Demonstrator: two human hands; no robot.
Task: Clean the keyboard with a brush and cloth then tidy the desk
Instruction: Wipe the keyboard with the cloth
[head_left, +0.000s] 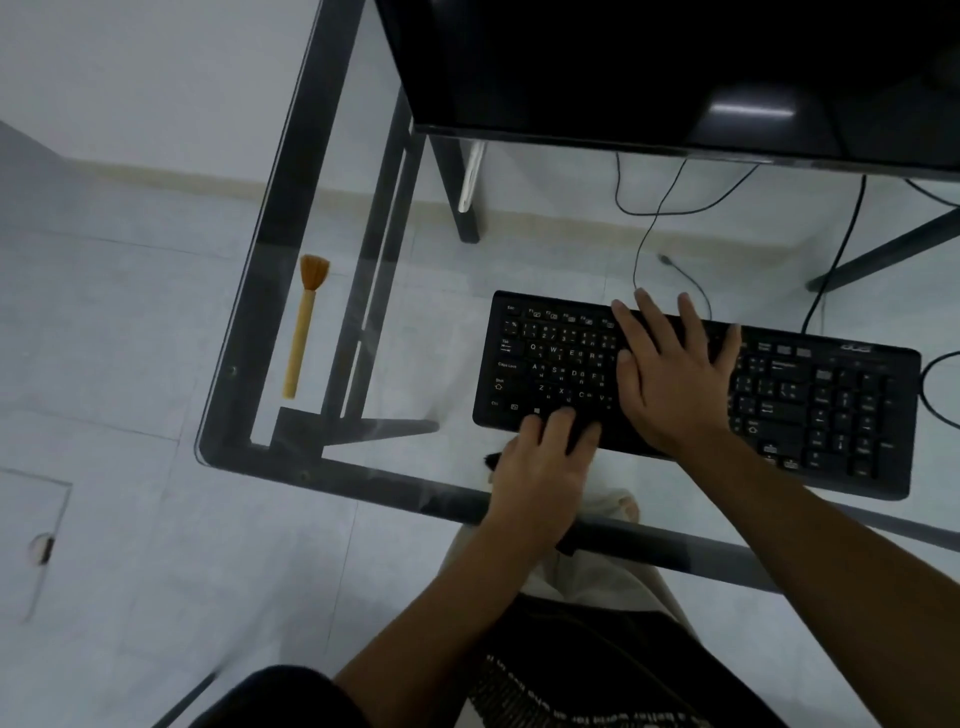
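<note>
A black keyboard (810, 410) lies on the glass desk (415, 467), right of centre. My right hand (670, 374) rests flat on its middle keys with the fingers spread. At the keyboard's front edge, my left hand (540, 462) has its fingers curled down onto the bottom key row. A dark fuzzy scrap that looks like a black cloth (491, 459) pokes out from under that palm; the rest of it is hidden. A wooden brush (304, 332) with orange bristles lies by itself near the desk's left edge, bristles pointing away from me.
A black monitor (675, 67) stands at the back of the desk. Cables (649, 234) run from the keyboard and hang behind it. The desk's dark metal frame (291, 208) and the floor show through the glass. My knees are below the front edge.
</note>
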